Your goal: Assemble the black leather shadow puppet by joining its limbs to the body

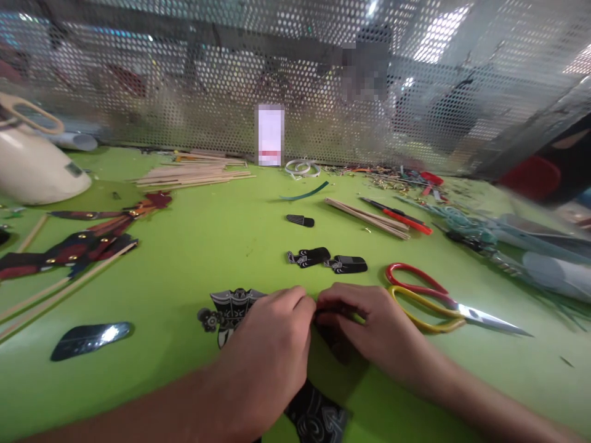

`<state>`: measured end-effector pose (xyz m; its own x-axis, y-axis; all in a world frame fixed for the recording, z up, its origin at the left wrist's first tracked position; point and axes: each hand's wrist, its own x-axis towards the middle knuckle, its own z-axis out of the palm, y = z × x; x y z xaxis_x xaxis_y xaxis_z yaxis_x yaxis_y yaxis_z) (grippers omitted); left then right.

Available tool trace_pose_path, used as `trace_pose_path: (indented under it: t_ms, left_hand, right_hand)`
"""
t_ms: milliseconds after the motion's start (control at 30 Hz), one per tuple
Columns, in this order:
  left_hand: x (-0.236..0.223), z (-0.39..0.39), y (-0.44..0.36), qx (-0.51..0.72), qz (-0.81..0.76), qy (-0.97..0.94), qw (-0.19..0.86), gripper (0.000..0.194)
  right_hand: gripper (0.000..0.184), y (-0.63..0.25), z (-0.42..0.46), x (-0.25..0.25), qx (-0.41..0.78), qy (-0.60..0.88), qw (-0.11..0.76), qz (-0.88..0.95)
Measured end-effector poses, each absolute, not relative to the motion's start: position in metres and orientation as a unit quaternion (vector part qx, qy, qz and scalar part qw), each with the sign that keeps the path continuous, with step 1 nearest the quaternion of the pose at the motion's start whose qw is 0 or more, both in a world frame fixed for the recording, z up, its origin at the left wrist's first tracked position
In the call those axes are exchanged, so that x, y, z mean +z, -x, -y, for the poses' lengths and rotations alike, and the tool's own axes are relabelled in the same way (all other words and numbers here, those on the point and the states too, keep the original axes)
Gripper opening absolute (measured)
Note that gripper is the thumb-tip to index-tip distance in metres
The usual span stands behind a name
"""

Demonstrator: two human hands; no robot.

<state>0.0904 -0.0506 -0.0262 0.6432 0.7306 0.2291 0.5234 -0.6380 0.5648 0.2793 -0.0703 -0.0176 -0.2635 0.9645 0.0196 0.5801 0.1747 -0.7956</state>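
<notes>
My left hand [277, 332] is closed over a black cutout figure with white line patterns [236, 303], whose top shows to the left of the hand. Below the wrist, a black patterned piece [318, 415] juts out. Fingertip to fingertip with the left, my right hand [362, 314] pinches at the same spot; what lies between its fingers is hidden. Just beyond the hands are two small black cutout pieces [348, 264], with another small black piece [300, 220] farther back. Scissors with one red and one yellow handle [427, 301] lie right of my right hand.
Left are a glossy black piece [90, 340], a jointed coloured puppet [83, 246] with sticks and a cream container [39, 163]. Behind lie wooden sticks [194, 173], a white tape ring [302, 167] and a lit screen [270, 132]. An orange cutter [401, 216] lies beside thin sticks [367, 218].
</notes>
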Motion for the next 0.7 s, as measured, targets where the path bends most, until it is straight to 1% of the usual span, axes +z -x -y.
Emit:
trace_pose_path:
  t_ms: [100, 233, 333, 500, 633, 700]
  left_hand:
    - [-0.024, 0.048, -0.090, 0.197, -0.366, -0.877, 0.241, 0.027]
    - [-0.015, 0.042, -0.090, 0.156, -0.391, -0.858, 0.294, 0.023]
    - [-0.012, 0.040, -0.089, 0.168, -0.383, -0.846, 0.331, 0.020]
    - [-0.011, 0.035, -0.084, 0.195, -0.342, -0.841, 0.371, 0.018]
    - [-0.007, 0.029, -0.082, 0.186, -0.341, -0.830, 0.400, 0.017]
    - [-0.005, 0.027, -0.082, 0.184, -0.351, -0.812, 0.428, 0.017]
  right_hand:
    - [0.020, -0.280, 0.070, -0.018, 0.354, 0.548, 0.277, 0.705]
    - [0.022, -0.282, 0.067, -0.019, 0.388, 0.544, 0.278, 0.691]
    - [0.018, -0.283, 0.065, -0.017, 0.422, 0.531, 0.281, 0.679]
    - [0.008, -0.284, 0.065, -0.015, 0.422, 0.518, 0.300, 0.681]
    - [0.003, -0.283, 0.066, -0.016, 0.478, 0.523, 0.306, 0.636]
    - [0.007, -0.282, 0.065, -0.015, 0.497, 0.520, 0.329, 0.612]
